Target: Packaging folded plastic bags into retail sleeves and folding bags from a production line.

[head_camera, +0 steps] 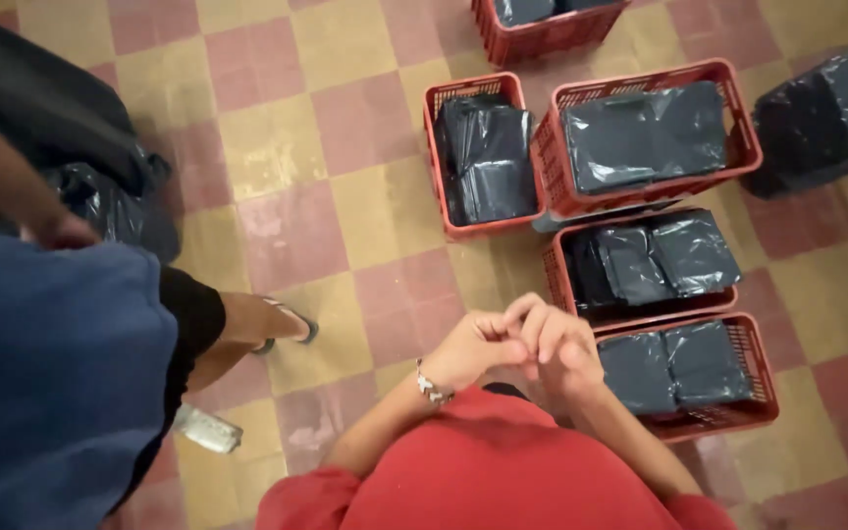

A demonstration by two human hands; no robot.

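Note:
My left hand (471, 349), with a beaded bracelet on its wrist, and my right hand (559, 339) meet in front of my red shirt (493, 471). Their fingertips touch and the fingers are curled; I see nothing held in either. Just beyond my right hand stands a red plastic crate (764, 385) with flat packs in black plastic (674, 365). Behind it is a second such crate (553, 277).
More red crates of black packs stand further off: a narrow one (433, 147), a tilted one (750, 137) and one at the top edge (542, 41). A black-wrapped bundle (826, 113) lies right. A person in blue (51, 373) stands left, sandalled foot (287, 322) forward, hand at a black bag (110, 206).

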